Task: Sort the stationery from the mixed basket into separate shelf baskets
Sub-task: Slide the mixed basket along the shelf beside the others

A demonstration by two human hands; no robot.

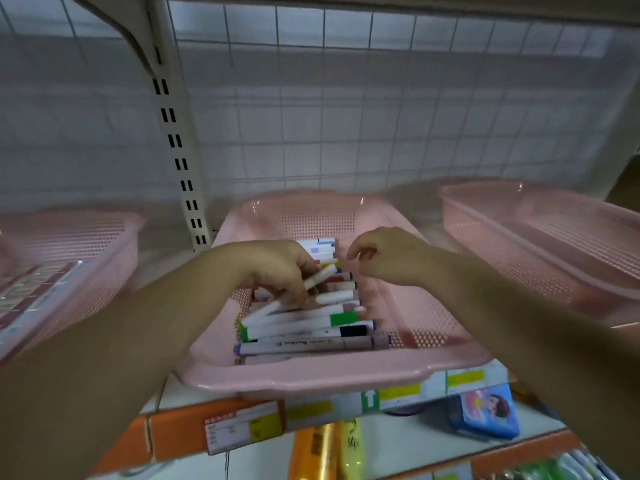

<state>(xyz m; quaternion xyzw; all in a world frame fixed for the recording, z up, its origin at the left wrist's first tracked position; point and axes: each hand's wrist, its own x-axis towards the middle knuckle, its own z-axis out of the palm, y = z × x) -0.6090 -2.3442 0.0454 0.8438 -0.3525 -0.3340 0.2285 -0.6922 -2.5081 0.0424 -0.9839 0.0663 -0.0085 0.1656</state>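
Left hand (pixel 275 266) pinches a marker (pixel 322 277); right hand (pixel 391 254) hovers.

Pale pink basket (pixel 332 381) with a perforated dot pattern. Under the left hand's fingers (pixel 299 282), white markers (pixel 304 323) with green, black, blue and purple bands. Below the fingers, an orange shelf edge (pixel 173 434) with yellow labels (pixel 398 392). Beyond, a white grid panel (pixel 346 116).

Markers (pixel 311 327) stacked in the middle basket (pixel 332 379), one of three pink perforated ones on a shelf (pixel 398 396).
The middle basket sits at the shelf's front edge. White-barrelled markers with green, black, blue and purple ends lie crosswise along its left half. One white marker (pixel 320 277) is tilted up above the stack, pinched by the left hand (pixel 277 268). The left basket (pixel 114 230) holds blurred flat packs (pixel 31 299); the right basket (pixel 519 216) stands apart.
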